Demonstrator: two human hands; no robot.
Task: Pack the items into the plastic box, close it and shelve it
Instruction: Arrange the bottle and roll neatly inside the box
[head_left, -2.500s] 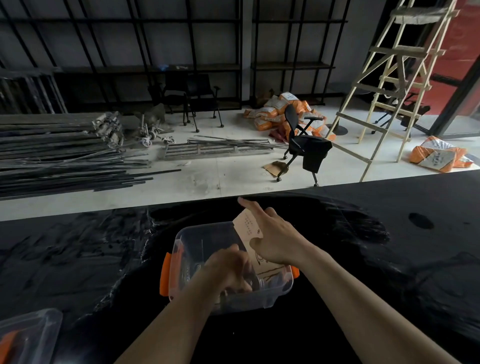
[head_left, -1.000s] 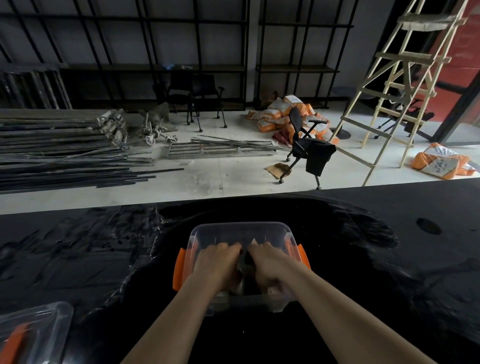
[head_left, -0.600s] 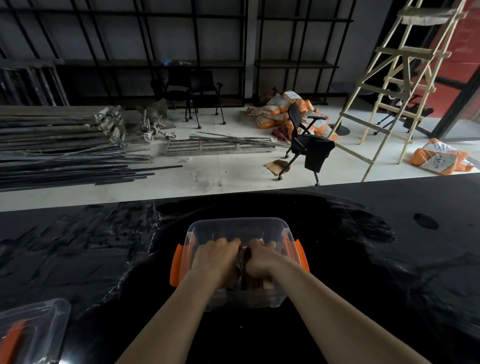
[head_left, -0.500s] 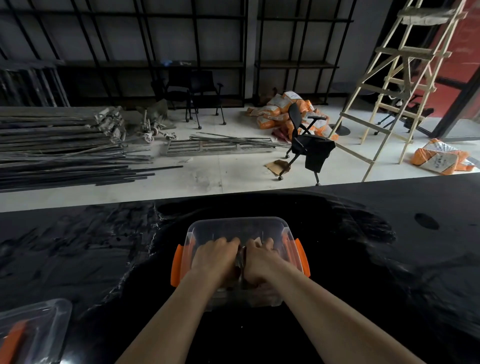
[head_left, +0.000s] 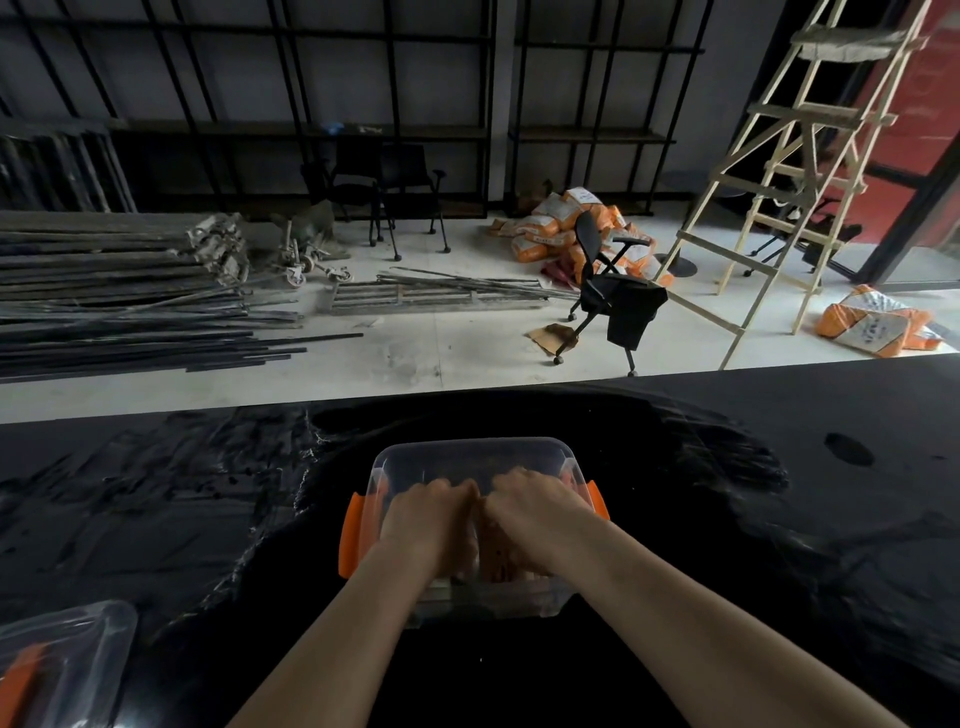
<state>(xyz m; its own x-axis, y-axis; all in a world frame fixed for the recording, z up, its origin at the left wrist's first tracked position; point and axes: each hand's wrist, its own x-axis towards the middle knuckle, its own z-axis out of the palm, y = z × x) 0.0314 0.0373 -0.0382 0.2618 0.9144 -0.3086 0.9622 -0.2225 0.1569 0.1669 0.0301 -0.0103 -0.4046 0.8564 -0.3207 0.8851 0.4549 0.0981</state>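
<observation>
Both hands, the left hand (head_left: 423, 519) and the right hand (head_left: 535, 512), are sunk side by side inside the clear plastic box (head_left: 470, 454) at the near middle of the black surface (head_left: 156, 493), fingers curled down onto the items; whether they grip or only press I cannot tell. If the contents stand too high, the lid (head_left: 62, 660), lying apart at the near left, may not seat, and the orange latch (head_left: 350, 535) might fail to catch.

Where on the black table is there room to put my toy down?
Bare table right of the plastic box, and between the box and the second clear container at lower left. The box is crowded: both hands are inside.
</observation>
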